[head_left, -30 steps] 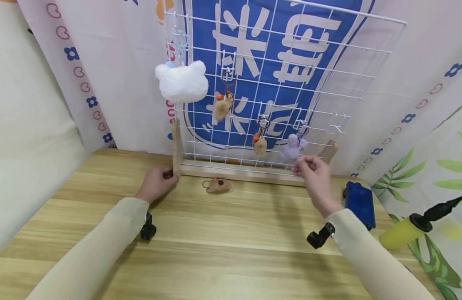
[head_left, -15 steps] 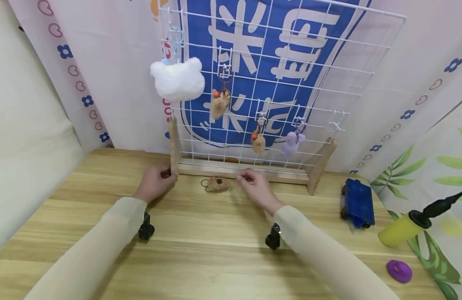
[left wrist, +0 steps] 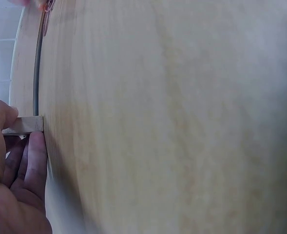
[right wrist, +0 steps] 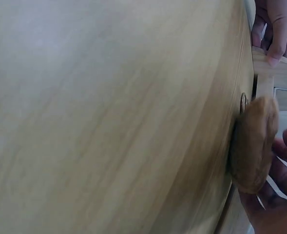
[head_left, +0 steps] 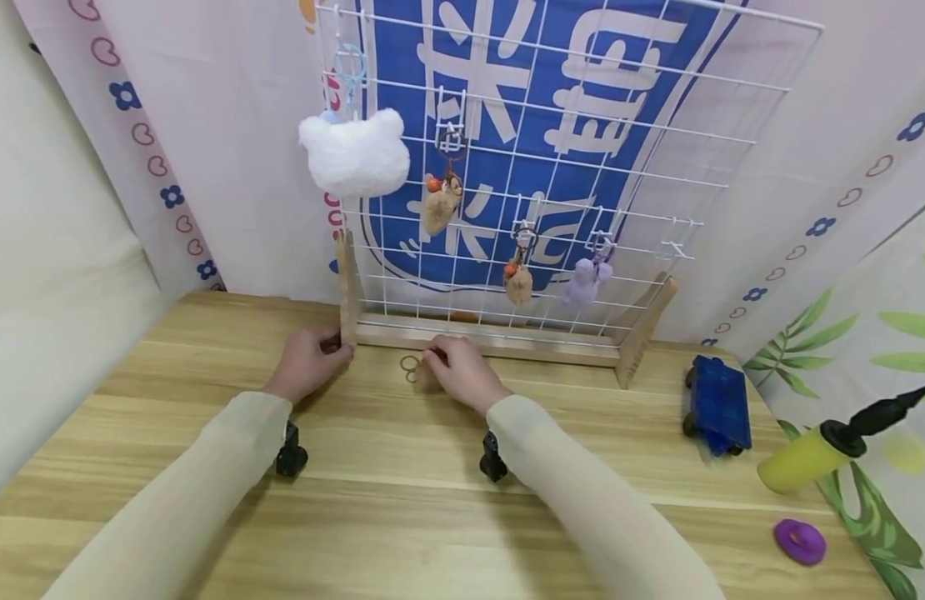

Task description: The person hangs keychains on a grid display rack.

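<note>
My left hand (head_left: pixel 307 362) grips the left wooden upright (head_left: pixel 347 287) of the rack stand. In the left wrist view, thumb and fingers lie on opposite sides of its wooden end (left wrist: pixel 28 125). My right hand (head_left: pixel 462 368) is at a brown plush keychain (right wrist: pixel 254 146) on the table, fingers curled about it. Its rings (head_left: pixel 410 367) show left of the fingertips in the head view, where the hand covers the plush body. From the white wire grid hang a white fluffy pendant (head_left: pixel 356 156), two brown plush keychains (head_left: pixel 442 206) (head_left: pixel 518 284) and a lilac plush keychain (head_left: pixel 585 282).
A bare white hook (head_left: pixel 676 250) sits on the grid's right side. To the right on the table (head_left: pixel 372 525) are a blue toy cart (head_left: pixel 719 406), a yellow pump (head_left: pixel 807 463) and a purple disc-like piece (head_left: pixel 800 542). A printed cloth hangs behind the grid.
My right hand has moved left from beside the lilac keychain, down to the brown plush keychain on the table, and now covers its body. My left hand stays on the stand.
</note>
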Tool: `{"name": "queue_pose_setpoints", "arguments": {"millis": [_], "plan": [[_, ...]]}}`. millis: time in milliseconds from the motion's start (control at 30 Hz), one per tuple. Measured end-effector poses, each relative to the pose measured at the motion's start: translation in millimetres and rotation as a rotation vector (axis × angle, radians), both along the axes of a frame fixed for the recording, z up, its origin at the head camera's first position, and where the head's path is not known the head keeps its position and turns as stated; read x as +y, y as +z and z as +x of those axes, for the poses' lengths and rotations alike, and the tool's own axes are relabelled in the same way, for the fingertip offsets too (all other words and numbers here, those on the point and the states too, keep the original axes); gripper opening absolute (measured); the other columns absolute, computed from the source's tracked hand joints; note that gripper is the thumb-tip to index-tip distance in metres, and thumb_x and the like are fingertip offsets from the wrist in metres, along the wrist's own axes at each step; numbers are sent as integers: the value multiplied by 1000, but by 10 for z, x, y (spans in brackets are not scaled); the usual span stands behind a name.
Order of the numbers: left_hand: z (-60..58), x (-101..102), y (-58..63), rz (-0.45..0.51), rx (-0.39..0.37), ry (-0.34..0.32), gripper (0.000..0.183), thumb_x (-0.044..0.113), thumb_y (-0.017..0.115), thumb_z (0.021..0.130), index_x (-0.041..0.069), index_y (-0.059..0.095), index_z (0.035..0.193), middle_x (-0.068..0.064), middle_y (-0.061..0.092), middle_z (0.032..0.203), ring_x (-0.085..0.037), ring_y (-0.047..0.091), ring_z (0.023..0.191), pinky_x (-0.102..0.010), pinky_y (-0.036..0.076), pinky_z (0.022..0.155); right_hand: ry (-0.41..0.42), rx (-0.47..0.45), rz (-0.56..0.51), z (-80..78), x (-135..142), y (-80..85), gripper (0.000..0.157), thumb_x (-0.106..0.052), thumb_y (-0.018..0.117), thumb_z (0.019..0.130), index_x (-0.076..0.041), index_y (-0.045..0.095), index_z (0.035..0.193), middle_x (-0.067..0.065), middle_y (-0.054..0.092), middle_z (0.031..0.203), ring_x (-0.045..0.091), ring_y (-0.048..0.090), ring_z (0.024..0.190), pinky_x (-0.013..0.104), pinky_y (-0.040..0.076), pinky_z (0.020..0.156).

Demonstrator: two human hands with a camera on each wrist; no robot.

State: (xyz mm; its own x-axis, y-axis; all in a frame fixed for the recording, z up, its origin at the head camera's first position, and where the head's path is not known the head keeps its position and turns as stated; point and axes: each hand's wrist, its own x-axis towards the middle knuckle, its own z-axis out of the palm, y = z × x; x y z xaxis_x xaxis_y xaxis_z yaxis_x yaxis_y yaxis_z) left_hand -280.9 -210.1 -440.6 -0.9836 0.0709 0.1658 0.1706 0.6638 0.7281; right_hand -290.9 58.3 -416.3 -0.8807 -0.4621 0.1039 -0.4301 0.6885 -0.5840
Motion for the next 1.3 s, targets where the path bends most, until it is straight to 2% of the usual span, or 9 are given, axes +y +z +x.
{"name": "queue_pose_setpoints", "arguments": {"millis": [133, 200, 333, 467, 633, 833, 1067, 1200, 1300], "plan": [[0, -6, -7, -5, 9, -2, 35, 11, 64, 101, -12, 66, 128, -31, 72, 119, -37, 69, 106, -49, 59, 91, -1, -49, 18, -4, -36, -13, 16, -17, 59, 107, -7, 72, 109, 7, 73, 94, 12, 59, 79, 26, 50, 72], [-5, -8, -12, -3, 13, -3, 35, 11, 64, 101, -12, 67, 127, -31, 73, 118, -37, 69, 105, -48, 59, 90, -6, -65, 31, -12, -60, -13, 13, -16, 62, 106, -8, 71, 109, 8, 74, 97, 12, 62, 82, 26, 52, 74], [-6, -14, -21, -2, 19, -1, 34, 12, 64, 101, -12, 67, 126, -31, 73, 117, -37, 69, 104, -46, 59, 88, -11, -98, 53, -31, -112, 21, 17, -15, 63, 104, -4, 71, 114, 13, 72, 111, 21, 67, 100, 34, 58, 89], [-1, -18, -30, -3, 20, 2, 34, 12, 64, 101, -12, 67, 126, -31, 73, 117, -37, 69, 104, -45, 59, 87, 6, -128, 82, -43, -153, 55, 23, -14, 62, 103, 0, 71, 119, 17, 69, 120, 28, 65, 113, 41, 56, 101], [-1, -3, -26, -10, 17, 4, 35, 12, 65, 101, -11, 67, 126, -31, 73, 117, -36, 69, 103, -46, 59, 87, 12, -115, 112, -59, -199, 48, 21, -16, 64, 102, 1, 73, 112, 15, 71, 111, 23, 62, 102, 37, 54, 95], [-4, 0, -20, -9, 24, 8, 33, 12, 65, 101, -11, 68, 125, -30, 73, 116, -35, 68, 101, -45, 58, 86, -37, -67, 164, -36, -264, 26, 18, -20, 66, 102, -4, 74, 103, 10, 66, 106, 17, 57, 91, 34, 53, 87], [-14, 2, -28, -4, 26, -5, 35, 12, 64, 101, -11, 67, 127, -31, 73, 118, -37, 69, 105, -47, 59, 88, -58, -54, 236, -18, -285, 11, 22, -24, 66, 103, -11, 74, 119, 9, 61, 110, 17, 56, 86, 34, 54, 84], [-22, -10, -32, -5, 30, -6, 37, 13, 64, 102, -12, 65, 129, -32, 72, 120, -39, 70, 107, -49, 60, 89, -55, -78, 209, -24, -281, 20, 20, -22, 68, 102, -11, 74, 117, 10, 61, 113, 17, 59, 84, 32, 55, 86], [-20, -16, -37, -4, 28, -7, 37, 12, 64, 102, -12, 65, 129, -32, 72, 120, -39, 69, 106, -49, 60, 90, -47, -118, 203, -26, -275, 27, 20, -20, 70, 100, -8, 73, 117, 12, 61, 117, 18, 61, 90, 33, 55, 90]]}}
